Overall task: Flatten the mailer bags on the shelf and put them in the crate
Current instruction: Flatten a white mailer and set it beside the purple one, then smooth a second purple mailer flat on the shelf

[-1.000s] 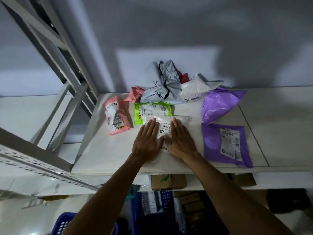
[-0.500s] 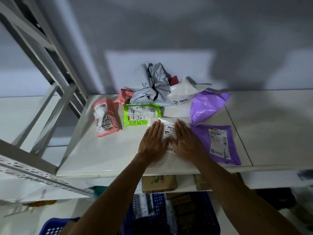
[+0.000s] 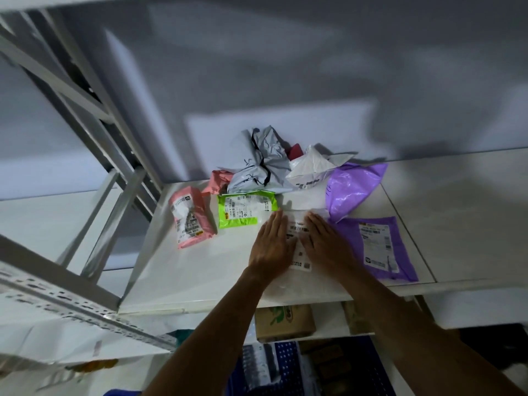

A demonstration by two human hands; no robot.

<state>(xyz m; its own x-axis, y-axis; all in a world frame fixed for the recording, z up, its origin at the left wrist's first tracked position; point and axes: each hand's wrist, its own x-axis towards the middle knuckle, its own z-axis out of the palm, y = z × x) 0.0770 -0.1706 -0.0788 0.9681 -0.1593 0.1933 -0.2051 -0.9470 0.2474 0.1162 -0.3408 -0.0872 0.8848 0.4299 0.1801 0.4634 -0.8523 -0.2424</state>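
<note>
A grey wall stands behind the white shelf [image 3: 200, 270], with metal racking [image 3: 94, 155] off at nine o'clock. My left hand [image 3: 271, 247] and right hand [image 3: 328, 247] lie side by side, palms down, fingers straight and spread flat; neither grip is closed on anything, both simply press on the clear mailer bag [image 3: 298, 244] at the shelf's front edge. Its printed label shows in the gap between my hands.

At three o'clock from my right hand, a flat purple mailer [image 3: 377, 247] lies label up, its near edge touching my wrist. At one o'clock sits a puffy purple mailer [image 3: 351, 190], still full of air. At eleven o'clock from my left hand is the green mailer [image 3: 245, 208], just beside my fingertips, and farther toward ten o'clock a pink mailer [image 3: 190, 221], crumpled, lies well apart. At twelve o'clock, against the wall, a grey mailer [image 3: 260, 164] and a white mailer [image 3: 311, 167] are heaped together, with a smaller pink bag [image 3: 218, 181] tucked at the grey one's left.

Below the shelf at six o'clock, the blue crate [image 3: 288, 370] holds packets already, and a cardboard box [image 3: 285, 322] sits just above it.
</note>
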